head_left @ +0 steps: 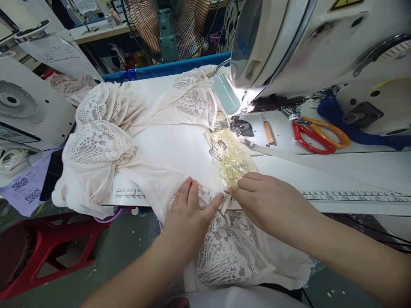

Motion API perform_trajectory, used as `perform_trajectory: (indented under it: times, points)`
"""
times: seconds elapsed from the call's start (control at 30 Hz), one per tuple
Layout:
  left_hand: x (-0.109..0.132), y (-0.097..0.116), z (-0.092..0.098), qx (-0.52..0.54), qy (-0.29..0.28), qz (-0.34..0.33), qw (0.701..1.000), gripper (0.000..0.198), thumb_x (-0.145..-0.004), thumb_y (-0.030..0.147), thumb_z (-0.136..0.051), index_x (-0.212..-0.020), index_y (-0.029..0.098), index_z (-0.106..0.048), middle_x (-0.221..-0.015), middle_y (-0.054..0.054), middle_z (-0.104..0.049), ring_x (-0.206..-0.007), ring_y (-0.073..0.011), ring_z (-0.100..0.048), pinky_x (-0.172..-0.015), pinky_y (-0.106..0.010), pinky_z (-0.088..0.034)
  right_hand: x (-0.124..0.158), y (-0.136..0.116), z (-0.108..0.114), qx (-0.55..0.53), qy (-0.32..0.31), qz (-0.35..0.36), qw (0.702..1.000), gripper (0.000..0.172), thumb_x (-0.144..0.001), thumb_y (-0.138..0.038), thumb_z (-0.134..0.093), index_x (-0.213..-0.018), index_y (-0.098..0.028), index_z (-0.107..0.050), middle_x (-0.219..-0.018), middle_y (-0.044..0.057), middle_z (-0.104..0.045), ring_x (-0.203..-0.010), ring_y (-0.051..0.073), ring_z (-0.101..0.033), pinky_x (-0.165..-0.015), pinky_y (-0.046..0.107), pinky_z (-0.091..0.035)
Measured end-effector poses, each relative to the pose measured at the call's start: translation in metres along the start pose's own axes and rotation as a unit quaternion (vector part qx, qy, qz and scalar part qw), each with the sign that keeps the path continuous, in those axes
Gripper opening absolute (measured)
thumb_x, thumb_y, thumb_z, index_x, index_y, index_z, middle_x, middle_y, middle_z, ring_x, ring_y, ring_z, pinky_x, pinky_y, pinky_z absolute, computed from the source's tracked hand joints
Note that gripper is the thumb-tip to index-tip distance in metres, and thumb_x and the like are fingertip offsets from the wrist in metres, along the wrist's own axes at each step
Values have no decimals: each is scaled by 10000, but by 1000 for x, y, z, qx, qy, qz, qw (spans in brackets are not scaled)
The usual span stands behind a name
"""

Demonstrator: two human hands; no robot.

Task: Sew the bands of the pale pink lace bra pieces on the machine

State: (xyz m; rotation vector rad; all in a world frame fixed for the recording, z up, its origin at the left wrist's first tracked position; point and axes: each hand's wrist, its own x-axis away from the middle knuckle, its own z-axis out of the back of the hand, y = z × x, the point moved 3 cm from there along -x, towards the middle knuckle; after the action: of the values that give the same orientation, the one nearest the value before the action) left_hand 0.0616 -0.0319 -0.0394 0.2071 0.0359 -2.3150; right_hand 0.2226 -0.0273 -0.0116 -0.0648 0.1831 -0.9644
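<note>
A cream lace garment (105, 141) lies spread over the white sewing table (353, 171) and hangs down over its front edge into my lap. My left hand (189, 211) rests on the lace at the table edge, thumb and fingers pinching a narrow strap end. My right hand (269, 201) is closed in a pinch on the same strap (224, 201), fingertips meeting the left thumb. Just beyond the hands, a clear taped patch (229, 158) leads to the presser foot (236, 126) of the white sewing machine (314, 47).
Red and orange scissors (317, 137) and a small wooden-handled tool (267, 130) lie on the machine bed. A printed ruler (353, 197) runs along the table front. A red stool (48, 248) stands at lower left, a fan (168, 25) behind, another machine (25, 107) at left.
</note>
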Motion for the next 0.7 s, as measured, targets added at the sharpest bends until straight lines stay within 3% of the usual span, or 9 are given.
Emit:
perform_trajectory:
  times: [0.17,0.37,0.7]
  points:
    - [-1,0,0,-18,2,-3,1000,516,-796,183,-561,-1276,323,-433,-1238,-174,-399,-1210,-409,-396,-868,-502,-473,-10,-2,-3,-49,58,0,997,164,-783,-68,-490,-759,-146,-632,-667,38,-589,-657,180,-504,-581,301,-343]
    - [-1,2,2,-33,10,-16,999,537,-797,163,-536,-1300,303,-410,-1226,-185,-401,-1200,-403,-410,-884,-490,-467,-25,-3,-15,-52,47,8,997,156,-783,-79,-505,-809,-140,-645,-691,38,-594,-680,181,-498,-587,300,-315]
    - [-3,0,3,-15,20,-21,999,423,-809,174,-548,-1214,293,-515,-1239,-173,-373,-1211,-411,-379,-871,-509,-468,11,11,0,-13,28,7,1000,167,-739,-46,-525,-651,-163,-604,-616,25,-555,-618,173,-475,-556,297,-304]
